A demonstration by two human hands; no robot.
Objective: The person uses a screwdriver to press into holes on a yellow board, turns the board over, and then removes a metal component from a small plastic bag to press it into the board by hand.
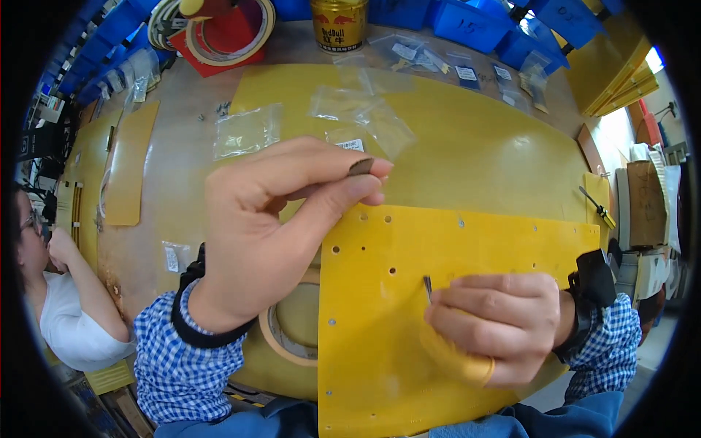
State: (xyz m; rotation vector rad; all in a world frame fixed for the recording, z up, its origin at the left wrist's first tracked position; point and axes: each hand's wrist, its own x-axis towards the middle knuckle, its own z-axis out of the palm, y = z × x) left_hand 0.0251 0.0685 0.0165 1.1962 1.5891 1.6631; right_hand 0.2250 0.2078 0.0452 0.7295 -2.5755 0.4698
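My left hand (281, 212) is raised over the near left part of a yellow board, thumb and forefinger pinching a small dark brown piece with a curved edge (361, 167). Lower and to the right, my right hand (500, 321) is closed round a slim tool whose narrow dark metal tip (428, 284) shows past the fingers. A yellow part (460, 363) below those fingers is blurred, and I cannot make out the tool's exact kind. Beneath both hands lies the flat yellow board (438, 244), with holes and small metal fasteners in it.
Clear plastic bags (248, 131) lie beyond my hands. Tape rolls (219, 51), a gold can (339, 25) and blue bins (471, 25) line the back. A yellow-handled tool (602, 212) is at right; another person (80, 314) sits at left.
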